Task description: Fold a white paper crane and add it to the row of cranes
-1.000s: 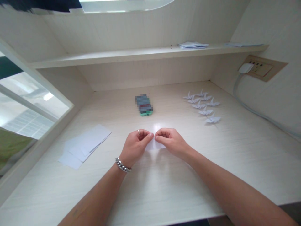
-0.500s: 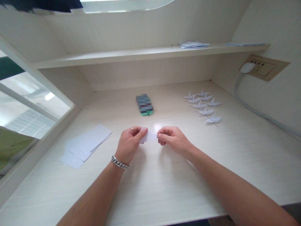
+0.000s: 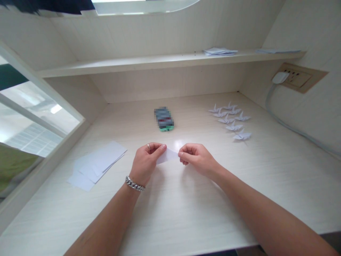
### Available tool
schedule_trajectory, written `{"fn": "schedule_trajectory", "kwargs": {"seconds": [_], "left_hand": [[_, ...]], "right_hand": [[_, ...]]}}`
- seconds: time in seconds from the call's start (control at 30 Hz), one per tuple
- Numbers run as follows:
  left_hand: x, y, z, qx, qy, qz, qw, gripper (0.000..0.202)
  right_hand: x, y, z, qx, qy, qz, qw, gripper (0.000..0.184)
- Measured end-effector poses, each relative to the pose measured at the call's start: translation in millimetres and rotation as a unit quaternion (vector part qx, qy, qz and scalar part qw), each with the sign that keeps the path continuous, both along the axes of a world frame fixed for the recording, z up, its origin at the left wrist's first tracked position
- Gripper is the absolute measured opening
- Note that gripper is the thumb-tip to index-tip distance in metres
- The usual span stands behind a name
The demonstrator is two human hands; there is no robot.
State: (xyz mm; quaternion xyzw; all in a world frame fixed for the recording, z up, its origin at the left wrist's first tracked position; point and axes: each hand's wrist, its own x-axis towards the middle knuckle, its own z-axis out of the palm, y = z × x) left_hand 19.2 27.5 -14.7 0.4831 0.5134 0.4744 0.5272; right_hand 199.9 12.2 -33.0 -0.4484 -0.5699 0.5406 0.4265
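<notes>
A small folded white paper (image 3: 168, 155) is held just above the pale wooden desk (image 3: 186, 199), between both hands. My left hand (image 3: 146, 161), with a ring and a silver chain bracelet at the wrist, pinches its left end. My right hand (image 3: 195, 159) pinches its right end with thumb and forefinger. Both hands are closed on the paper near the middle of the desk.
A loose stack of white sheets (image 3: 96, 165) lies at the left. A phone (image 3: 163, 118) rests further back in the middle. Several folded paper cranes (image 3: 231, 118) sit at the back right. A shelf (image 3: 160, 62) holds more papers (image 3: 220, 52). A wall socket with plug and cable (image 3: 282, 78) is at the right.
The hands lifted the folded paper off the desk and drew slightly apart, so more of the paper shows between them. Everything else has stayed in place.
</notes>
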Motion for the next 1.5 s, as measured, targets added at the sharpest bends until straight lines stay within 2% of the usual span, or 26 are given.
{"fn": "schedule_trajectory", "kwargs": {"seconds": [0.13,0.33,0.6,0.73,0.93,1.07,1.13,1.27,1.33,1.5], "left_hand": [[2.7,-2.5,0.1,0.020,0.043,-0.016,0.999,0.024],[17.1,-12.2,-1.9,0.022,0.096,-0.062,0.993,0.023],[5.8,-2.8,-2.1,-0.008,0.019,0.012,1.000,0.026],[3.7,-0.4,-2.0,-0.010,-0.018,0.040,0.999,0.026],[-0.5,2.8,-1.8,-0.005,-0.025,0.046,0.999,0.029],[-4.6,4.5,0.6,0.009,-0.033,0.078,0.996,0.028],[-1.5,1.2,0.5,0.016,-0.001,0.059,0.998,0.026],[9.8,-8.4,-2.8,0.043,0.080,-0.030,0.995,0.023],[12.2,-10.2,-3.8,0.050,0.091,-0.047,0.994,0.023],[7.0,-5.1,-0.8,0.022,0.033,0.031,0.999,0.027]], "right_hand": [[0.2,1.4,-2.5,-0.008,-0.001,0.007,1.000,0.013],[-3.6,1.0,-5.2,0.042,-0.058,-0.012,0.997,0.016],[-3.5,2.8,-1.3,-0.021,0.020,0.000,1.000,0.007],[-1.5,2.3,1.0,-0.025,0.035,-0.003,0.999,0.008],[3.2,1.6,7.3,-0.030,0.042,-0.009,0.999,0.008],[6.7,4.1,7.3,-0.027,0.036,-0.045,0.998,0.009],[5.5,4.5,5.8,-0.016,0.021,-0.054,0.998,0.011],[-1.8,1.7,3.3,0.025,-0.034,-0.021,0.999,0.014],[-4.2,0.0,2.9,0.036,-0.050,-0.017,0.998,0.014],[-0.7,1.3,2.2,0.016,-0.031,-0.010,0.999,0.009]]}}
